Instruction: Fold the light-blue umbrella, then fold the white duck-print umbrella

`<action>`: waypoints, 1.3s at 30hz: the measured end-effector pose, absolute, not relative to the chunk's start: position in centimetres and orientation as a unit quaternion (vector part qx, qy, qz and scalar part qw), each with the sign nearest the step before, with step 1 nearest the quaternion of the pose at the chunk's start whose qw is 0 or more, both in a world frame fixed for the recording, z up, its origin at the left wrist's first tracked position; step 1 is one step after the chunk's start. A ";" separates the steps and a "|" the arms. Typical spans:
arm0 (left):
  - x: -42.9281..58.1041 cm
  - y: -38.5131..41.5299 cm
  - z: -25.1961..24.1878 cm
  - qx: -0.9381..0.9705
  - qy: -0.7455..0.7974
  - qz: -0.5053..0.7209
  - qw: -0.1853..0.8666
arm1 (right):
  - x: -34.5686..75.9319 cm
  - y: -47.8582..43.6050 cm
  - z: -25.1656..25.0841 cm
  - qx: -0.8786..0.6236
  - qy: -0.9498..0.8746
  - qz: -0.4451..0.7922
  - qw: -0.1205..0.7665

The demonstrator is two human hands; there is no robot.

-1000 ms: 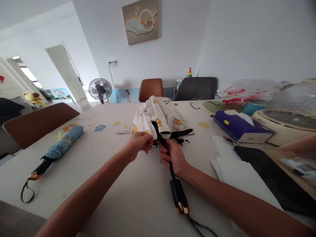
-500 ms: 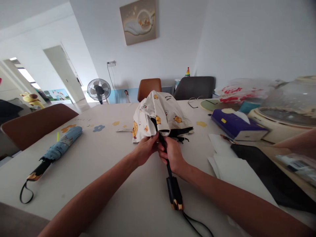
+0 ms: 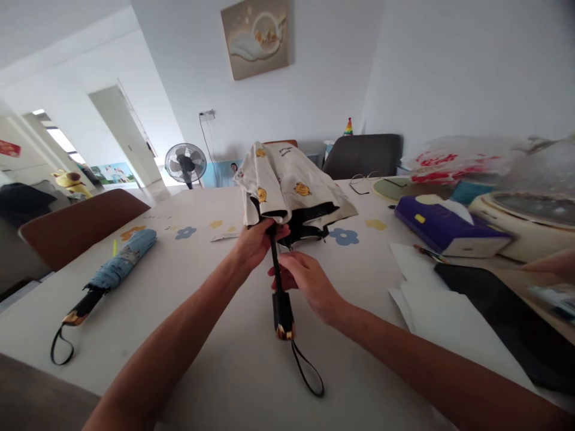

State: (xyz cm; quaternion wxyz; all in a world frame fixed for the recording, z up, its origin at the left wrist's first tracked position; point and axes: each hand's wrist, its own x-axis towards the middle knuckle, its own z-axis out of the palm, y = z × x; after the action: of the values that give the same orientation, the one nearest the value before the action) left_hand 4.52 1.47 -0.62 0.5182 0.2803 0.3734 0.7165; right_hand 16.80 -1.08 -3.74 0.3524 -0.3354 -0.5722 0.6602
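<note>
Centrally, a partly folded white umbrella (image 3: 303, 173) extends over the table (image 3: 215, 341). The left hand (image 3: 254, 243) closes around its shaft (image 3: 277, 263) below the canopy; the right hand (image 3: 311, 281) is loosely curled by the shaft, contact indeterminable. Step, as judged: managing the shaft; the next move calls for steady support. Surroundings: folded blue umbrella (image 3: 122, 262), purple tissue box (image 3: 429, 224), pedestal fan (image 3: 185, 163).

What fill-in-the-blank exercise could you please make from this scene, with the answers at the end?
1. The blue umbrella lies to the ____ of the white umbrella.
2. The hand nearer the handle is the person's ____ one.
3. The shaft of the white umbrella is ____ in colour.
Missing words: left; right; black.
</note>
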 end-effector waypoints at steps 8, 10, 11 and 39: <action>1.5 2.9 0.9 0.254 0.349 0.804 0.410 | 16.7 -2.4 -4.8 -0.371 -0.662 0.605 0.243; 1.5 2.7 0.6 0.267 0.354 0.801 0.403 | 16.8 -2.8 -4.3 -0.396 -0.657 0.589 0.255; 1.6 2.6 0.3 0.270 0.358 0.798 0.403 | 16.8 -2.9 -4.0 -0.401 -0.650 0.591 0.260; 4.9 0.0 -2.3 0.224 0.430 0.728 0.485 | 16.1 0.5 -1.7 -0.420 -0.824 0.285 0.250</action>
State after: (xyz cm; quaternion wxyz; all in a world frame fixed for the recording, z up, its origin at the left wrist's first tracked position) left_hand 4.93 0.05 -2.30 0.4846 0.2243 0.4299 0.7280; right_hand 16.12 0.49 -1.65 0.2495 -0.4203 -0.8244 0.2853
